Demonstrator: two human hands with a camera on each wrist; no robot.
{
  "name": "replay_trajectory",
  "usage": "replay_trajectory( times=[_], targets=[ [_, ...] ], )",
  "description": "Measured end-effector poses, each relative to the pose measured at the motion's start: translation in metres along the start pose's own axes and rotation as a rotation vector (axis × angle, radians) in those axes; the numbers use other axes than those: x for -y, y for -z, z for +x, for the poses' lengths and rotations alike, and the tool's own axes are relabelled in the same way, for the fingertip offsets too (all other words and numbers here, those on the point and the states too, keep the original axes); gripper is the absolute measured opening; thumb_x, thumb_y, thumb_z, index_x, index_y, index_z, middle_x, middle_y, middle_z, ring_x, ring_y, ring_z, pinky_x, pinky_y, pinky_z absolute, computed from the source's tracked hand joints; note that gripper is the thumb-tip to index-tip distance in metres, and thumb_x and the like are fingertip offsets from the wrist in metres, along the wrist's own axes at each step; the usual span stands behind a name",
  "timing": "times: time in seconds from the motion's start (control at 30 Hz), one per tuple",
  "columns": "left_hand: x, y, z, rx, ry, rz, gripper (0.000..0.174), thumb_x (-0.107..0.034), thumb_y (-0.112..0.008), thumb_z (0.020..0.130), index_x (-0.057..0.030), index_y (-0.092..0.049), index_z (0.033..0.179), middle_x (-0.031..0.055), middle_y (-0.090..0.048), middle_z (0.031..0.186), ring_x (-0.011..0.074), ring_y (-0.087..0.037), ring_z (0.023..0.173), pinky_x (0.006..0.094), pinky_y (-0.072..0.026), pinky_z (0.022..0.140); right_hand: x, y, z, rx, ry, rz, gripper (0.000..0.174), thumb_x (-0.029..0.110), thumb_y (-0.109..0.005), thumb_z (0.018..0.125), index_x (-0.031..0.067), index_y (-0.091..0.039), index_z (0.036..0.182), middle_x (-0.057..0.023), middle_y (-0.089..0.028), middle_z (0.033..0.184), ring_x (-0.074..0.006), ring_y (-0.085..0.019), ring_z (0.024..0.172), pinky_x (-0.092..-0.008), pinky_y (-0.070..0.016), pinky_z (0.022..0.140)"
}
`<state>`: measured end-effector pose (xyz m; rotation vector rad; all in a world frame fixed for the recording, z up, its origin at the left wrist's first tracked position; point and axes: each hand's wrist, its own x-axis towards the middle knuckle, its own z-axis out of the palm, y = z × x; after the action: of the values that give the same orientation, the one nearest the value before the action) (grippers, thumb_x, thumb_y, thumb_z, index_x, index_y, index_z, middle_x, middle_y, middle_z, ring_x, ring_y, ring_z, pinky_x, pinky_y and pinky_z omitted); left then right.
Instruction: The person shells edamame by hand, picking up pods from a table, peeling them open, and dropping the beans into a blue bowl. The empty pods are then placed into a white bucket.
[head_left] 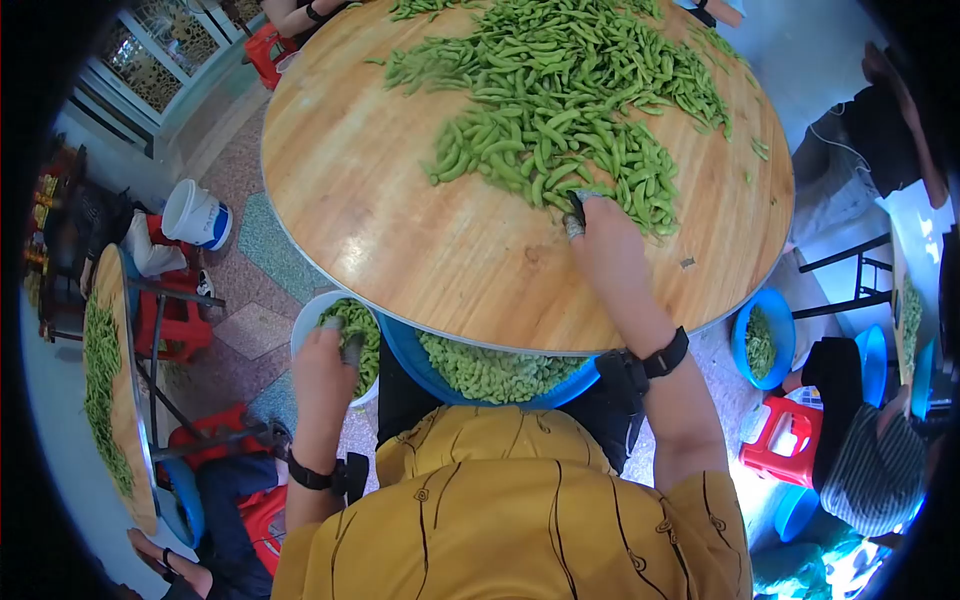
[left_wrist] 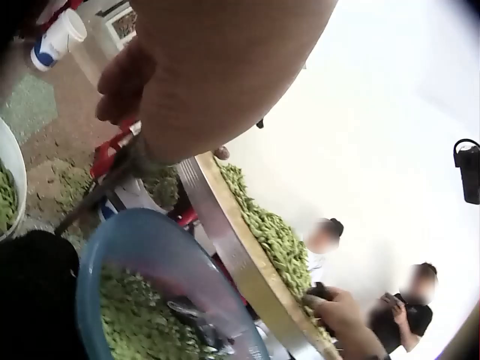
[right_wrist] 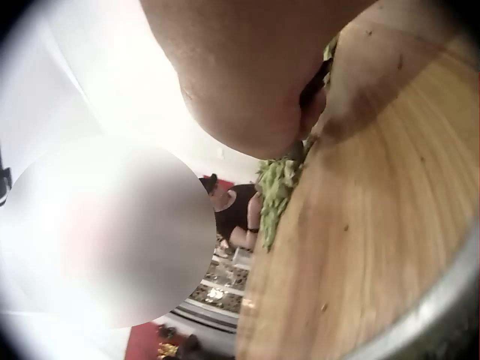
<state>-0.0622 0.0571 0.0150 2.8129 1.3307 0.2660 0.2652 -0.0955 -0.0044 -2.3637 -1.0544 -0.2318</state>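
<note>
My left hand (head_left: 322,372) hangs over a white bucket (head_left: 300,335) of green pods, fingers pointing down, with a grey covering on a finger. In the left wrist view its fingers (left_wrist: 124,90) are bent loosely, and nothing shows between them. Out on the round wooden table, my right hand (head_left: 612,245) touches the near edge of a heap of green soybean pods (head_left: 560,100). Grey wrapping and something black show at its fingertips; I cannot tell whether a pod is pinched there. Below the table edge, a blue basin (head_left: 405,350) contains shelled green beans (head_left: 490,372).
The round table (head_left: 350,200) has a metal rim. Another white bucket (head_left: 195,215) stands on the floor at left. At right are a blue basin (head_left: 782,300) and a red stool (head_left: 785,440). Other people sit around, and a second table (head_left: 130,390) with pods stands at left.
</note>
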Motion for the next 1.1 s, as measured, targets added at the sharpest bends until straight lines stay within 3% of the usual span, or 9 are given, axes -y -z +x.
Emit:
replay_trajectory(
  times=[0.13, 0.23, 0.3, 0.4, 0.5, 0.6, 0.7, 1.03, 1.1],
  targets=[
    [-0.068, 0.008, 0.016, 0.01, -0.317, -0.735, 0.017, -0.008, -0.063, 0.083, -0.0039, -0.066, 0.099, 0.0178, -0.064, 0.085, 0.0348, -0.063, 0.076, 0.0389, -0.0503, 0.066, 0.007, 0.007, -0.008, -0.049, 0.094, 0.056, 0.024, 0.015, -0.064, 0.081, 0.0007, -0.059, 0.099, -0.0156, -0.062, 0.079, -0.034, -0.061, 0.068, -0.0417, -0.0491, 0.063],
    [-0.107, -0.001, 0.029, 0.111, -0.373, -0.832, 0.018, -0.01, -0.059, 0.088, -0.0026, -0.065, 0.104, 0.011, -0.066, 0.087, 0.0224, -0.064, 0.077, 0.0298, -0.0495, 0.07, 0.034, 0.035, -0.036, 0.284, -0.12, 0.543, 0.021, 0.017, -0.063, 0.086, 0.0007, -0.059, 0.099, -0.0078, -0.06, 0.071, -0.0193, -0.057, 0.058, -0.0329, -0.0463, 0.053],
    [-0.125, -0.013, 0.034, 0.348, -0.349, -1.34, 0.02, -0.012, -0.057, 0.091, -0.0035, -0.063, 0.109, 0.0048, -0.066, 0.088, 0.0162, -0.063, 0.077, 0.0272, -0.0488, 0.07, 0.044, 0.04, -0.055, 0.707, -0.648, 1.286, 0.021, 0.019, -0.061, 0.09, 0.0014, -0.059, 0.101, -0.0014, -0.057, 0.068, -0.0066, -0.049, 0.054, -0.023, -0.04, 0.047],
    [-0.136, 0.001, 0.028, 0.751, -0.004, -1.887, 0.02, -0.014, -0.056, 0.094, -0.0045, -0.062, 0.109, 0.0013, -0.065, 0.089, 0.01, -0.061, 0.079, 0.0241, -0.0479, 0.07, 0.042, 0.033, -0.076, 0.682, -0.663, 1.302, 0.022, 0.01, -0.06, 0.086, -0.0024, -0.058, 0.104, -0.0113, -0.063, 0.075, -0.021, -0.062, 0.069, -0.0312, -0.0499, 0.064],
    [-0.132, -0.006, 0.026, 0.657, -0.055, -1.724, 0.023, -0.002, -0.051, 0.093, 0.002, -0.053, 0.115, 0.0084, -0.063, 0.1, 0.0183, -0.063, 0.094, 0.0337, -0.0525, 0.085, 0.046, 0.033, -0.089, 0.429, -0.293, 0.854, 0.027, 0.008, -0.056, 0.088, -0.0021, -0.056, 0.112, -0.0111, -0.065, 0.08, -0.0199, -0.064, 0.075, -0.03, -0.0505, 0.07],
    [-0.125, -0.01, 0.026, 0.652, 0.058, -1.733, 0.022, -0.004, -0.055, 0.092, 0.0043, -0.053, 0.113, 0.0082, -0.063, 0.102, 0.0172, -0.062, 0.094, 0.0324, -0.0527, 0.083, 0.053, 0.042, -0.088, 0.338, -0.067, 0.843, 0.033, 0.007, -0.055, 0.088, -0.0001, -0.053, 0.119, -0.0108, -0.065, 0.083, -0.0195, -0.065, 0.079, -0.0304, -0.0504, 0.073],
    [-0.121, -0.012, 0.022, 0.601, -0.025, -1.589, 0.022, -0.005, -0.058, 0.091, 0.005, -0.052, 0.111, 0.0086, -0.063, 0.1, 0.0181, -0.064, 0.09, 0.0317, -0.053, 0.08, 0.057, 0.056, -0.08, 0.561, -0.117, 0.957, 0.036, 0.007, -0.054, 0.087, 0.0015, -0.052, 0.123, -0.0112, -0.065, 0.085, -0.0209, -0.065, 0.08, -0.0314, -0.0502, 0.073],
    [-0.119, -0.007, 0.019, 0.609, -0.012, -1.676, 0.02, -0.009, -0.064, 0.088, 0.0026, -0.058, 0.103, 0.0089, -0.065, 0.092, 0.0173, -0.066, 0.079, 0.029, -0.0527, 0.072, 0.052, 0.051, -0.078, 0.678, -0.115, 1.056, 0.036, 0.008, -0.05, 0.089, 0.0069, -0.052, 0.125, -0.0012, -0.061, 0.083, -0.0097, -0.056, 0.069, -0.0251, -0.0468, 0.063],
    [-0.115, 0.001, 0.021, 0.255, -0.354, -0.954, 0.018, -0.009, -0.068, 0.083, -0.0012, -0.061, 0.098, 0.0107, -0.064, 0.084, 0.0175, -0.065, 0.071, 0.0292, -0.051, 0.063, 0.054, 0.061, -0.07, 0.967, -0.416, 1.191, 0.039, 0.006, -0.048, 0.088, 0.0106, -0.051, 0.127, 0.0026, -0.056, 0.08, -0.0061, -0.048, 0.062, -0.0213, -0.0401, 0.053]
  ],
)
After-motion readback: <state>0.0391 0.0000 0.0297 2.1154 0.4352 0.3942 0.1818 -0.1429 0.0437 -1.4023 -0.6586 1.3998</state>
